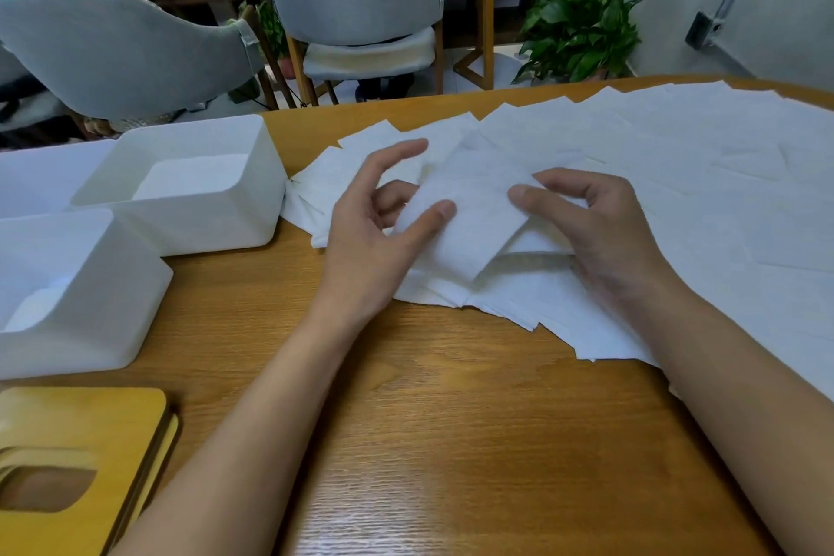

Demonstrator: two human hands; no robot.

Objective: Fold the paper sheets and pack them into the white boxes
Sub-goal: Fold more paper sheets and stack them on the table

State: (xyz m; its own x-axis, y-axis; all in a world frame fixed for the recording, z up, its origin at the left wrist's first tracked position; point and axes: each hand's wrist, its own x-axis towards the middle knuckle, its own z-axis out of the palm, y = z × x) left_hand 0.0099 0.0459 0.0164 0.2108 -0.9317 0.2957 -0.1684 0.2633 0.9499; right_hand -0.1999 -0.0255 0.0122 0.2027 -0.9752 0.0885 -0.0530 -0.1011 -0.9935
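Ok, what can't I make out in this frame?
Head view only.
Loose paper sheets: number unclear; they overlap, white on white, and run off the right edge.
Near white box: cut off by the left edge; contents indistinct.
Wooden lids: cut off by the left and bottom edges.
Folded sheet: underside and fold count hidden by its top layer, the left hand and the right hand.

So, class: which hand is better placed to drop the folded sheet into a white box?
Left, probably. The left hand and right hand both pinch the folded sheet, but both white boxes stand on the left hand's side, so the right hand would have to reach across.
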